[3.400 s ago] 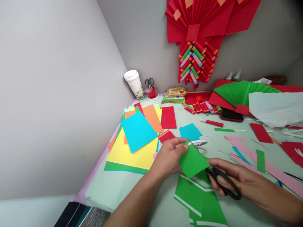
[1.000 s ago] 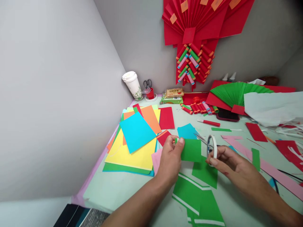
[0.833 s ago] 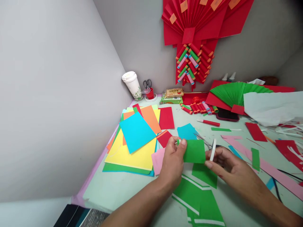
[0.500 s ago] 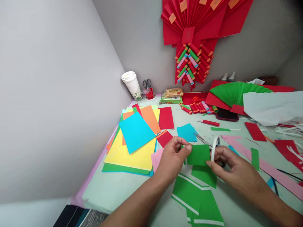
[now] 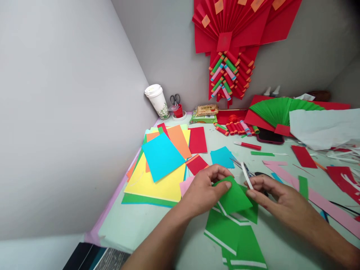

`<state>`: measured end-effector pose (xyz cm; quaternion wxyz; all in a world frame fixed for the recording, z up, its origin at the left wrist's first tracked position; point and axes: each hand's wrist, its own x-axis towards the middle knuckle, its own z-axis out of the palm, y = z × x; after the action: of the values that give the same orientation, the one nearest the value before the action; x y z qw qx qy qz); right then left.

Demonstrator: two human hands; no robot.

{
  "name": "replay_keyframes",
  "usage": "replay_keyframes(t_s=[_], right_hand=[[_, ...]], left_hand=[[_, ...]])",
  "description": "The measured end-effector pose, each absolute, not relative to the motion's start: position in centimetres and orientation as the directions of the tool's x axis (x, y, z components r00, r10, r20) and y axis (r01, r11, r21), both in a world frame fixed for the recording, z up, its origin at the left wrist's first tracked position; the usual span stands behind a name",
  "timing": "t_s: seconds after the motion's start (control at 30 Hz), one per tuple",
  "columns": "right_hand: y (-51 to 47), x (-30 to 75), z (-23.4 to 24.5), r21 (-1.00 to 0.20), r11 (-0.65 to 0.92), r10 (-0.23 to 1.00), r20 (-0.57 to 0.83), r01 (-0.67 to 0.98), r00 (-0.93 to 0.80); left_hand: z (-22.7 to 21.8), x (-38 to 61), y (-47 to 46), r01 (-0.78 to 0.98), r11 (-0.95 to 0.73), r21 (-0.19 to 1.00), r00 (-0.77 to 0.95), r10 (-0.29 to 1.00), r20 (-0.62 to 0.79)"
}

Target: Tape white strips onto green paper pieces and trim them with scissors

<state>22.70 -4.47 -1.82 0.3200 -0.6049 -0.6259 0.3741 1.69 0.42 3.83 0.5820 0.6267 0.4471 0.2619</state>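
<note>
My left hand [image 5: 206,189] pinches a small green paper piece [image 5: 234,197] between thumb and fingers, with the sheet tilted and its free corner pointing right. A narrow white roll of tape [image 5: 246,175], seen almost edge-on, is gripped in the fingertips of my right hand [image 5: 270,193], just right of that paper. Below both hands lie several green paper pieces [image 5: 222,228] bearing white tape strips [image 5: 247,263]. Scissors [image 5: 239,162] rest on the table behind the tape roll, their handles partly hidden by my right hand.
Stacked coloured paper [image 5: 152,187] lies at left, blue paper pieces [image 5: 222,157] behind my hands. Pink strips [image 5: 332,210] and red scraps are at right. A white cup [image 5: 157,102], a phone [image 5: 270,136], small paper rolls [image 5: 239,128] and a green folded fan [image 5: 281,110] stand or lie farther back.
The green paper in my left hand has turned, its right side swinging down and away from my right hand. My right hand has tilted the tape roll and moved slightly left.
</note>
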Motion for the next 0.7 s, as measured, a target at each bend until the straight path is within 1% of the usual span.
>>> replay_keyframes(t_s=[0.07,0.13,0.23,0.4,0.7], right_hand=[[-4.40,22.83,-1.67,-0.880,-0.025,0.992,-0.079,0.473,-0.095],[-4.35,22.82,-1.58,-0.893,-0.017,0.985,-0.093,0.450,-0.148],[-4.29,22.69,-1.54,-0.889,0.015,0.976,-0.086,0.458,-0.198],[-4.37,22.57,-1.50,-0.861,0.036,0.972,-0.088,0.507,-0.217],[-4.81,22.01,-1.51,-0.869,0.027,0.974,-0.088,0.494,-0.207]], left_hand=[[4.10,1.68,0.32,0.232,0.088,0.969,0.502,0.842,-0.197],[4.25,1.83,0.12,0.250,0.092,0.964,0.500,0.840,-0.210],[4.17,2.10,-0.10,0.259,0.119,0.959,0.498,0.834,-0.238],[3.65,2.21,-0.01,0.247,0.126,0.961,0.498,0.834,-0.238],[3.30,2.44,-0.11,0.232,0.095,0.968,0.498,0.843,-0.202]])
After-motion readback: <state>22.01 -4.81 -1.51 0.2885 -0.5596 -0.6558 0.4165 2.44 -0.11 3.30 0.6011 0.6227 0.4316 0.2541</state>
